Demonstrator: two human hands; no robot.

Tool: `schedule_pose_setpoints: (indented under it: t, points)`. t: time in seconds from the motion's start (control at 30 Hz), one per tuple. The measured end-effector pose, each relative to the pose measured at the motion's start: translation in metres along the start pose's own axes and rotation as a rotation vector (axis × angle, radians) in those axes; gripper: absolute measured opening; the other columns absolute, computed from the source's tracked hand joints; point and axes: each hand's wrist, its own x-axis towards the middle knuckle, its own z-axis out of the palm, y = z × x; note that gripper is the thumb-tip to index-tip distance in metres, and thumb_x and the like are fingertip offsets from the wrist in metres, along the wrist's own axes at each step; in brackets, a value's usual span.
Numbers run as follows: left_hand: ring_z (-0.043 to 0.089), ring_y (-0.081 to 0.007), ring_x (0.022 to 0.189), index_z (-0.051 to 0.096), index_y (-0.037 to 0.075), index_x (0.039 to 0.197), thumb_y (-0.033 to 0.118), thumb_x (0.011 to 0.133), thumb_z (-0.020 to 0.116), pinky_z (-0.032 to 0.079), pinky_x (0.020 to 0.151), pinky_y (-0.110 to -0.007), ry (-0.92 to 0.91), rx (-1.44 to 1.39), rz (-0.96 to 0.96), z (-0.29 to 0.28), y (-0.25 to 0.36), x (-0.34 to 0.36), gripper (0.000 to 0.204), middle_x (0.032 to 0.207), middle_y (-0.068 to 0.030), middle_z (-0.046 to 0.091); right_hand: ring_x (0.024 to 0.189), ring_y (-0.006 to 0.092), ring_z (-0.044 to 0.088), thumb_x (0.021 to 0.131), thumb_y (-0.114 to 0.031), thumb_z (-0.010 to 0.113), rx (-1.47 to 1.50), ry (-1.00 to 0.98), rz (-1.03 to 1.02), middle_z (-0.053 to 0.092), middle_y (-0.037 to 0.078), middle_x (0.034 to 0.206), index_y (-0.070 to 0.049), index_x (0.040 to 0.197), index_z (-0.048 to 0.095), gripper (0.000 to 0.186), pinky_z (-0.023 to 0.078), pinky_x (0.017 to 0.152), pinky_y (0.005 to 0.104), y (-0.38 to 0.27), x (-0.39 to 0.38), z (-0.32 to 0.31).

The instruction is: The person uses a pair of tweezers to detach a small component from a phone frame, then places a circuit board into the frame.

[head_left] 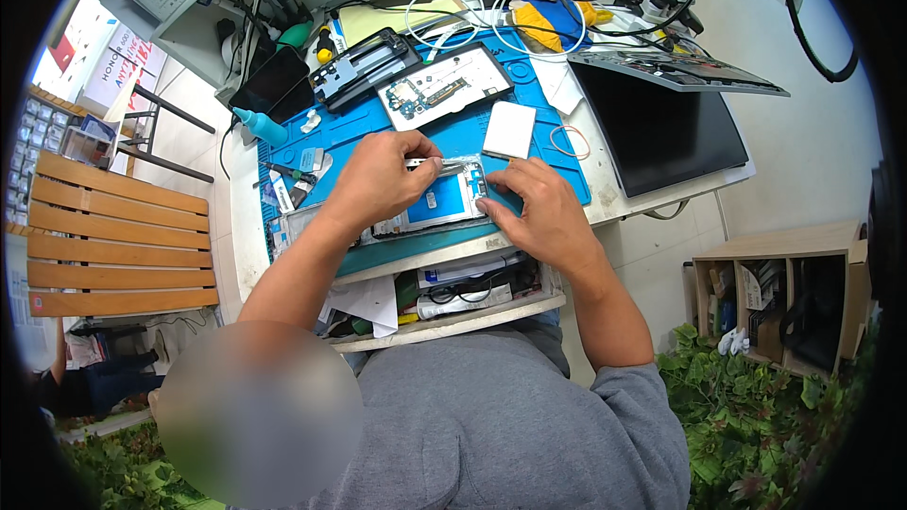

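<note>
An opened tablet-like frame (pixel 442 212) with a blue inner face lies near the front edge of the blue work mat (pixel 455 140). Over its far edge, my left hand (pixel 389 179) pinches a slim silver tool that looks like tweezers (pixel 452 169), its tip close to the frame's far right corner. My right hand (pixel 540 200) grips the frame's right end between thumb and fingers. Just beyond the hands are a white rectangular block (pixel 509 130) and a white-edged device shell with an exposed circuit board (pixel 444 87). My fingers hide part of the frame.
A black device housing (pixel 364 66), a light blue bottle (pixel 262 127) and small tools stand to the left. White cables (pixel 496 14) coil at the back. On the right rests a dark screen panel (pixel 657 132). An open drawer (pixel 453 297) juts out below the table.
</note>
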Motion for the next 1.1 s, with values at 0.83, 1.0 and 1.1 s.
schedule_pose_setpoints:
  t: [0.83,1.0,1.1]
  points:
    - [0.078,-0.0164,0.084,0.084,-0.002,0.114,0.018,0.102,0.083,0.064,0.081,-0.034,-0.067,-0.143,-0.004,-0.006,-0.001,-0.006,0.024,0.098,-0.0114,0.083,0.105,0.0354,0.071,0.092,-0.02,0.087,0.02,-0.034,-0.045,0.074,0.015,0.105,0.001,0.117,0.082,0.033,0.057,0.096,0.0473,0.004,0.001,-0.004]
    - [0.081,-0.0221,0.087,0.085,0.0,0.114,0.019,0.1,0.082,0.064,0.082,-0.037,-0.053,-0.077,0.042,-0.01,0.002,-0.005,0.024,0.101,-0.0144,0.085,0.106,0.0356,0.071,0.091,-0.022,0.088,0.02,-0.048,-0.029,0.074,0.015,0.106,0.001,0.118,0.082,0.035,0.057,0.096,0.0472,0.003,0.002,-0.005]
    - [0.081,-0.0274,0.086,0.087,0.002,0.113,0.02,0.098,0.082,0.064,0.08,-0.039,-0.036,-0.06,0.09,-0.004,-0.003,-0.003,0.024,0.103,-0.0162,0.086,0.106,0.0356,0.071,0.091,-0.022,0.088,0.026,-0.049,-0.022,0.074,0.015,0.107,0.001,0.118,0.082,0.035,0.057,0.096,0.0473,0.004,0.0,-0.004]
